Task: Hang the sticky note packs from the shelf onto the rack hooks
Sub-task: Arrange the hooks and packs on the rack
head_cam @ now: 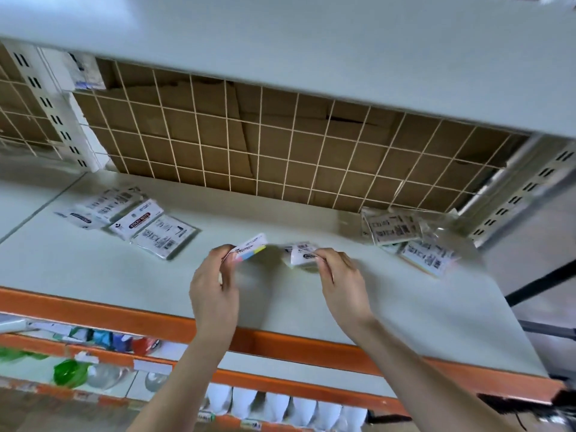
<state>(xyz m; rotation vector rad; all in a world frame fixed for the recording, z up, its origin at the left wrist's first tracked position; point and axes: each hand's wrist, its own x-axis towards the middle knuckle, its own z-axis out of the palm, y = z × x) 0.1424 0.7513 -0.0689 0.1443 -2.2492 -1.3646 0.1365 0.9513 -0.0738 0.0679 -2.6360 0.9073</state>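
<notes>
My left hand [215,285] pinches a sticky note pack [251,249] with coloured stripes, lifted just above the white shelf [124,275]. My right hand [338,275] grips another sticky note pack [300,257] at the shelf's middle. A pile of packs [131,219] lies at the back left of the shelf. More packs [408,238] lie at the back right. Behind the shelf stands a wire grid rack [280,141] backed with brown cardboard; I see no hooks on it.
An upper white shelf [311,51] overhangs the grid. The shelf's front edge is an orange rail [93,310]. Lower shelves hold green, red and white goods [71,372]. Slotted metal uprights [46,101] stand at left and right.
</notes>
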